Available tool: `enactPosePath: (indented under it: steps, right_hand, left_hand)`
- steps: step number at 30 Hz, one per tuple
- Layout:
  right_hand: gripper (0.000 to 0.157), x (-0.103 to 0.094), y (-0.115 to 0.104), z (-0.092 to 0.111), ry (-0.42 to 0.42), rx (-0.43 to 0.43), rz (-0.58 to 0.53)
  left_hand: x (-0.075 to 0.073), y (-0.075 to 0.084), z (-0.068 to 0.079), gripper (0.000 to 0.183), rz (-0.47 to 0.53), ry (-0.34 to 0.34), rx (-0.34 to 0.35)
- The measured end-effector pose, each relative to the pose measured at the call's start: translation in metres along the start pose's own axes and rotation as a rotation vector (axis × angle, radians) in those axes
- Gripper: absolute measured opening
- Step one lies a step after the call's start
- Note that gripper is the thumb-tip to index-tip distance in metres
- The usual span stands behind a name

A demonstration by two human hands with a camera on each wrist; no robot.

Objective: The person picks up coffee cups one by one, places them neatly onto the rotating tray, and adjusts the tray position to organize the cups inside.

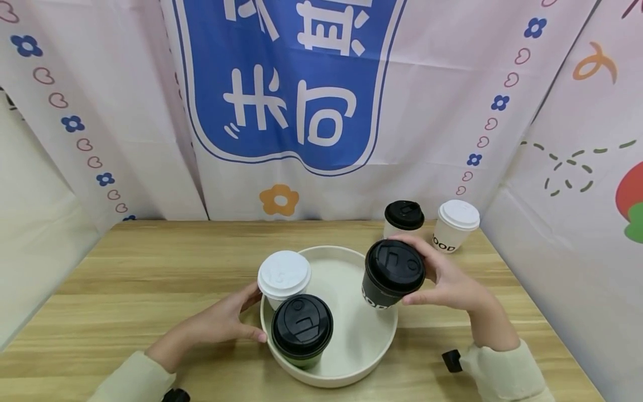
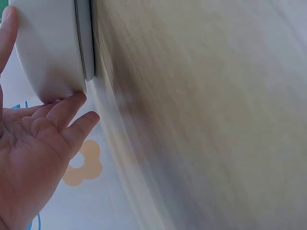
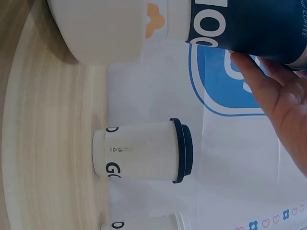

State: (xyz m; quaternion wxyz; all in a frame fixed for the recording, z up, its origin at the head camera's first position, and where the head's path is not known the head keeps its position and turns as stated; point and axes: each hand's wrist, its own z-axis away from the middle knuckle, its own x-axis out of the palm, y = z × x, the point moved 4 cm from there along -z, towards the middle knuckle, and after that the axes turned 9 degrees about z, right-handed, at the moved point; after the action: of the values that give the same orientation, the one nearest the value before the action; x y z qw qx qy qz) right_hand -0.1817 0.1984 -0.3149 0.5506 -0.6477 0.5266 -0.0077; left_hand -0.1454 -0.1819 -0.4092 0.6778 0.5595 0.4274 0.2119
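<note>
right hand (image 1: 444,282) grips a dark cup (image 1: 393,269) above the right side of a round tray (image 1: 349,296), left hand (image 1: 223,317), loosely spread, touches the tray's left wall, white-lidded cup (image 1: 284,276) and green cup (image 1: 302,328) stand inside

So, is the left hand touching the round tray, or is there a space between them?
Touching. The left wrist view shows it: the left hand has fingertips against the outer wall of the tray.
</note>
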Motion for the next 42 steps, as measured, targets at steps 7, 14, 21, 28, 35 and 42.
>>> enactPosePath:
  steps: [7,14,21,28,35,42]
  right_hand:
    - [0.1,0.012,-0.001,-0.003,-0.059,-0.022,-0.017]
    - [0.099,0.024,-0.001,-0.003,-0.104,0.023,-0.032]
    - [0.095,0.034,0.0,-0.002,-0.141,0.018,-0.061]
    - [0.094,0.042,0.002,0.0,-0.168,0.041,-0.074]
    - [0.094,0.05,0.003,0.002,-0.195,0.035,-0.1]
    - [0.093,0.057,0.004,0.006,-0.222,0.033,-0.107]
  left_hand:
    - [0.0,0.001,0.001,0.115,0.008,0.0,-0.012]
    - [0.0,0.001,0.001,0.114,0.007,0.0,-0.007]
    - [0.0,0.001,0.001,0.114,0.008,0.003,-0.011]
    - [0.0,0.002,0.001,0.114,0.012,0.003,-0.017]
    - [0.001,0.002,0.001,0.113,0.019,0.003,-0.011]
    - [0.002,0.003,0.002,0.113,0.028,0.002,-0.008]
